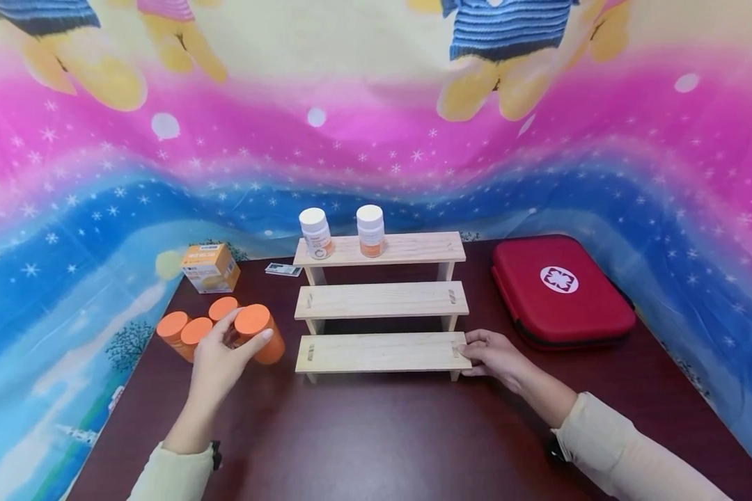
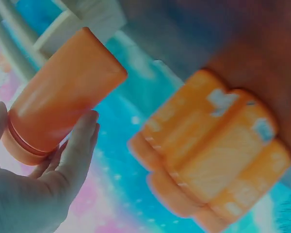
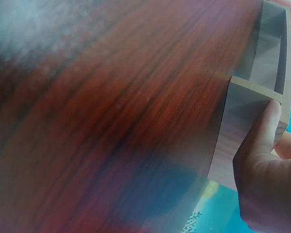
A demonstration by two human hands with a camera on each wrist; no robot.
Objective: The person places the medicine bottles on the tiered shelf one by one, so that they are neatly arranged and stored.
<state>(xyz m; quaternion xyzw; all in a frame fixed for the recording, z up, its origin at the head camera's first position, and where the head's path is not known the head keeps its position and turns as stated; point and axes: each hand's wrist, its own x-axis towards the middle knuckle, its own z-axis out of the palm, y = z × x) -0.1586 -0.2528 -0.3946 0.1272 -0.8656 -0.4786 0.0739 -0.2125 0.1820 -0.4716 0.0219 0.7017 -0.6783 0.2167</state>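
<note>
An orange bottle [image 1: 268,342] is gripped near its cap by my left hand [image 1: 216,365], to the left of the wooden three-step rack [image 1: 382,353]. In the left wrist view the bottle [image 2: 70,92] hangs tilted between thumb and fingers of the left hand [image 2: 43,187], apart from several orange bottles [image 2: 218,145]. My right hand [image 1: 498,358] holds the right end of the rack's lowest step; in the right wrist view the thumb of the right hand [image 3: 266,179] presses the rack's end panel [image 3: 240,121]. Two white bottles [image 1: 316,236] [image 1: 371,233] stand on the top step.
An orange and white box [image 1: 212,270] stands at the back left, behind the orange bottles [image 1: 174,334]. Beside the rack's top step lies a small flat packet [image 1: 283,269]. A red case with a white emblem [image 1: 564,296] lies at the right. Patterned cloth hangs behind the table [image 1: 363,438].
</note>
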